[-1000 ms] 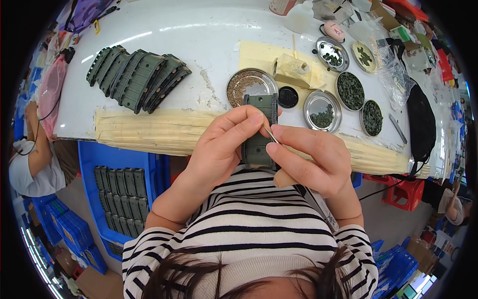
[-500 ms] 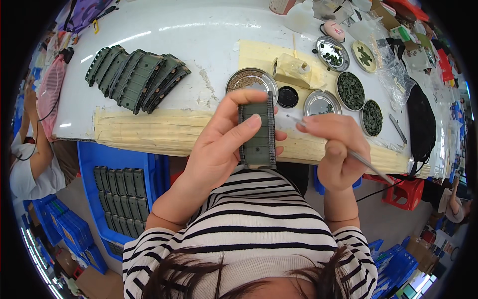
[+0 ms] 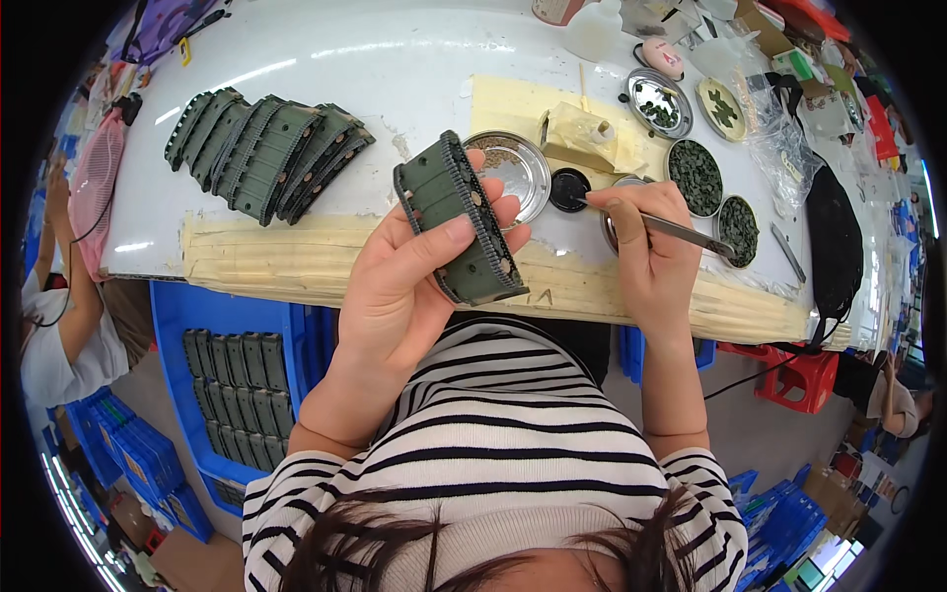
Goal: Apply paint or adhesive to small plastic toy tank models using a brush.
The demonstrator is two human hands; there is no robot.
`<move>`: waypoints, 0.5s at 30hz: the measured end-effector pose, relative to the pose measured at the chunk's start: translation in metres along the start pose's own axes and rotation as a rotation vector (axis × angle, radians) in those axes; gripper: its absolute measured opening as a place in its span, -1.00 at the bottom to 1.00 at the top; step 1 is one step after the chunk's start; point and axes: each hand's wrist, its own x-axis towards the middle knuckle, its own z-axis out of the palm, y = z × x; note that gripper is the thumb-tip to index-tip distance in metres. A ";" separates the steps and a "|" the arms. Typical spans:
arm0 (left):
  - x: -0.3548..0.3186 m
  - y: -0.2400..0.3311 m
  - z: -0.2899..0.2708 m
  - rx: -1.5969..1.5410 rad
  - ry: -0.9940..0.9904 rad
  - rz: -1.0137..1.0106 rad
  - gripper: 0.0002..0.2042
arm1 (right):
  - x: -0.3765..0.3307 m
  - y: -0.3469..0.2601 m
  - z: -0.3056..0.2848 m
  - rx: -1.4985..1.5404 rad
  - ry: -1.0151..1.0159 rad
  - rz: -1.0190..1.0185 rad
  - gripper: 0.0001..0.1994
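My left hand [image 3: 387,271] grips a dark green, ribbed, slightly curved plastic piece [image 3: 439,202], tilted above the table's front edge, thumb across its face. Small brownish discs show along its toothed side. In my right hand [image 3: 656,252] are slim metal tweezers [image 3: 689,235], their tip at the small black round dish [image 3: 564,202]; whether the tip touches the inside cannot be made out. Behind the green piece, a round metal dish [image 3: 538,163] holds small brown bits. Another metal dish [image 3: 608,229] is partly hidden by my right hand.
Several similar green pieces [image 3: 271,158] lie fanned at the left. Round tins of dark green bits [image 3: 695,178] stand at the right, near another metal tool [image 3: 787,252]. A wrapped block with a nozzle [image 3: 582,138] sits behind the black dish. A blue crate [image 3: 173,335] holds more pieces below left.
My left hand has shifted left and tilted the green piece, showing its toothed side. My right hand has swung the tweezers away from it to the black dish.
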 end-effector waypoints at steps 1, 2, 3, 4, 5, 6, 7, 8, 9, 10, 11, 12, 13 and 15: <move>0.000 0.000 -0.001 -0.010 -0.003 -0.004 -0.46 | 0.000 0.000 0.000 -0.008 -0.001 -0.006 -0.91; 0.000 -0.001 -0.003 -0.019 -0.007 -0.009 -0.46 | 0.000 0.000 0.000 -0.017 -0.002 -0.012 -0.91; 0.000 -0.001 -0.003 -0.029 -0.011 -0.013 -0.46 | 0.000 0.000 0.000 -0.021 -0.006 -0.009 -0.91; 0.000 -0.002 -0.003 -0.047 0.004 -0.004 -0.47 | 0.000 -0.001 0.000 -0.025 -0.009 -0.006 -0.91; -0.001 -0.003 -0.002 -0.066 0.019 0.005 -0.48 | 0.000 -0.001 0.000 -0.029 -0.013 -0.003 -0.91; -0.001 -0.003 -0.001 -0.085 0.033 0.014 -0.49 | 0.000 -0.001 0.000 -0.038 -0.014 -0.011 -0.92; -0.001 -0.003 0.000 -0.078 0.044 0.029 -0.51 | 0.000 -0.001 0.000 -0.047 -0.016 -0.018 -0.92; -0.001 -0.003 0.000 -0.071 0.055 0.043 -0.53 | 0.000 -0.001 -0.001 -0.055 -0.017 -0.026 -0.92; -0.001 -0.002 0.001 -0.064 0.065 0.059 -0.55 | 0.000 -0.001 -0.002 -0.026 -0.002 -0.029 -0.92; -0.001 -0.001 0.000 -0.054 0.073 0.059 -0.56 | 0.000 -0.002 -0.004 0.004 0.012 -0.033 -0.92; -0.002 0.002 0.000 -0.044 0.080 0.058 -0.57 | 0.000 -0.004 -0.006 0.033 0.027 -0.037 -0.91; -0.003 0.004 0.000 -0.035 0.089 0.058 -0.58 | 0.000 -0.009 -0.009 0.089 0.037 -0.062 -0.91; -0.003 0.005 0.001 -0.043 0.110 0.057 -0.58 | 0.000 -0.015 -0.013 0.144 0.046 -0.088 -0.91; -0.001 0.006 0.004 -0.057 0.149 0.053 -0.58 | 0.003 -0.026 -0.019 0.253 0.034 -0.143 -0.90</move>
